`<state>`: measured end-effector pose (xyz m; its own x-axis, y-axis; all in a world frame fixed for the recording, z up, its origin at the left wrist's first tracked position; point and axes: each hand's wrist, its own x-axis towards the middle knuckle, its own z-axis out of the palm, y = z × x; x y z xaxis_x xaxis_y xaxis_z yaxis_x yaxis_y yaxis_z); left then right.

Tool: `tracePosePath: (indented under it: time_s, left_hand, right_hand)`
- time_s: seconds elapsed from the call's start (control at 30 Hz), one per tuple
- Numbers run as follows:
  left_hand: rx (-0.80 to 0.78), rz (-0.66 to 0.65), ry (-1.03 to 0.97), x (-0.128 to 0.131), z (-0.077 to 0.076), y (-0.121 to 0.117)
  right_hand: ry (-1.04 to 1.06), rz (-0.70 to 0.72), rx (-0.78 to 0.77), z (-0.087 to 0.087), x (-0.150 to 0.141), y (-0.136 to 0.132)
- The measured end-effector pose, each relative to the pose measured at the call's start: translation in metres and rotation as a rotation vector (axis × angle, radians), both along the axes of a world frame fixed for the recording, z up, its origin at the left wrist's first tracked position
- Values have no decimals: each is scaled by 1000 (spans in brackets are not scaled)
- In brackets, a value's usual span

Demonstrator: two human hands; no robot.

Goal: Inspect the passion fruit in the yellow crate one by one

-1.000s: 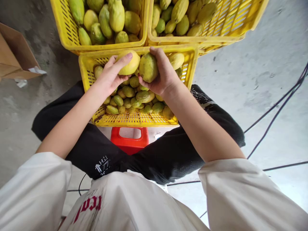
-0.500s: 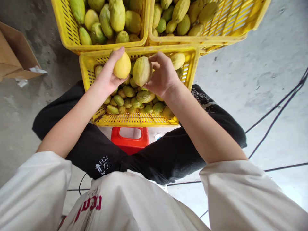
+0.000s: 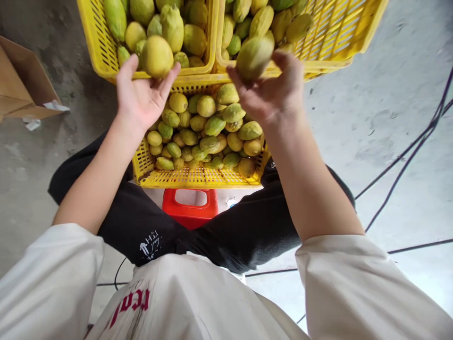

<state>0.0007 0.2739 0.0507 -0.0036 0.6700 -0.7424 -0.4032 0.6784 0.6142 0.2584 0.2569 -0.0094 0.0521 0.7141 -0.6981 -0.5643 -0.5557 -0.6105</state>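
My left hand (image 3: 145, 94) is palm up with its fingers spread, at the near rim of the left back crate (image 3: 95, 52). Just past its fingertips is a round yellow papaya-like fruit (image 3: 158, 56); I cannot tell whether they still touch. My right hand (image 3: 272, 89), blurred by motion, has its fingers around a greenish-yellow papaya-like fruit (image 3: 254, 57) at the near rim of the right back crate (image 3: 339, 33). Below both hands, the front crate (image 3: 198, 182) holds many smaller yellow and green fruits (image 3: 208, 127).
Both back crates contain larger fruits, such as a knobbly one (image 3: 172, 26) on the left. A red plastic stool (image 3: 191, 217) is between my legs. At left stands an open cardboard box (image 3: 28, 80). Black cables (image 3: 406, 156) cross the floor at right.
Both hands have moved forward and apart, from above the front crate to the two back crates, each fruit going with its hand. My left fingers have spread.
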Motion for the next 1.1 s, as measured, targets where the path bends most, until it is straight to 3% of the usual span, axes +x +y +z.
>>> tracePosePath:
  time_s: [0.07,0.13,0.27,0.4,0.53,0.63,0.73,0.8,0.83,0.9,0.97,1.1]
  left_hand:
    - [81,-131,116,-9,4,4]
    - [126,-207,209,-14,5,5]
    - [159,-127,50,-12,3,0]
    - [61,-177,23,-4,-5,-7]
    - [15,-390,208,-8,-28,-23]
    - [65,-717,462,-20,-55,-47]
    - [143,-1298,658,-35,-77,-82]
    - [156,-1704,611,-42,-84,-112]
    - [153,-1844,559,-44,-85,-128]
    - [143,-1984,506,-47,-87,-161]
    - [107,-2033,569,-46,-90,-191]
    - [205,-1941,727,-42,-103,-221]
  right_hand:
    - [-168,185,112,8,19,2]
    - [-277,301,129,16,28,3]
    - [-265,269,85,16,20,1]
    - [-157,205,7,-6,5,-3]
    - [-152,181,-154,-27,-6,-25]
    - [-217,274,-190,-40,-16,-57]
    - [-365,577,-130,-52,-25,-100]
    - [-551,914,-19,-57,-29,-132]
    - [-636,1122,57,-59,-31,-149]
    - [-725,1502,130,-59,-35,-180]
    - [-747,1740,117,-58,-39,-207]
    - [-850,1845,201,-59,-46,-232]
